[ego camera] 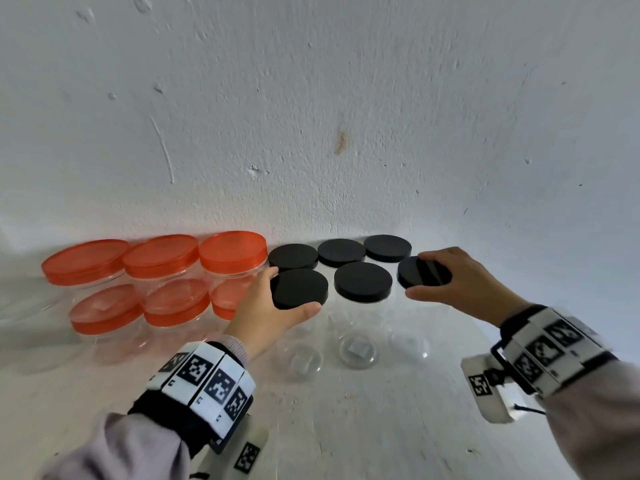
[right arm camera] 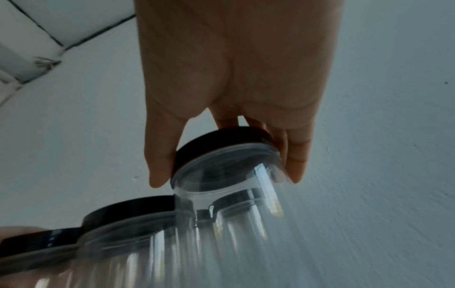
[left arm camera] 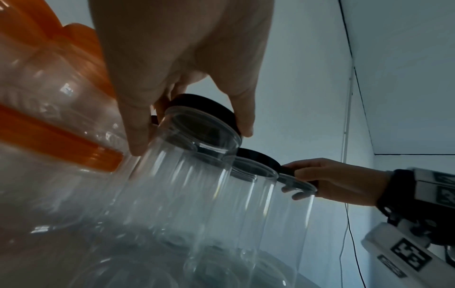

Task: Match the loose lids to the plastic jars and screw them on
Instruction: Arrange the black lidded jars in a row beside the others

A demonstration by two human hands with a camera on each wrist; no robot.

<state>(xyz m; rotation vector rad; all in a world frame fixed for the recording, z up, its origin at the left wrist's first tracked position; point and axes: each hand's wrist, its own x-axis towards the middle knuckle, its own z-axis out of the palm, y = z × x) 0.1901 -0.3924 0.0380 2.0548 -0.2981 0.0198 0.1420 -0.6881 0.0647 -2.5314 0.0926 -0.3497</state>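
Left hand (ego camera: 263,313) grips one clear jar's black lid (ego camera: 299,288); right hand (ego camera: 460,282) grips another's (ego camera: 423,272). Both jars look empty.

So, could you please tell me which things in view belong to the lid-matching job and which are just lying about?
Part of the job:
- left hand gripping a front black lid
- right hand gripping another black lid
- clear jars
- orange-lidded jars

Just about:
- white wall
- thin cable
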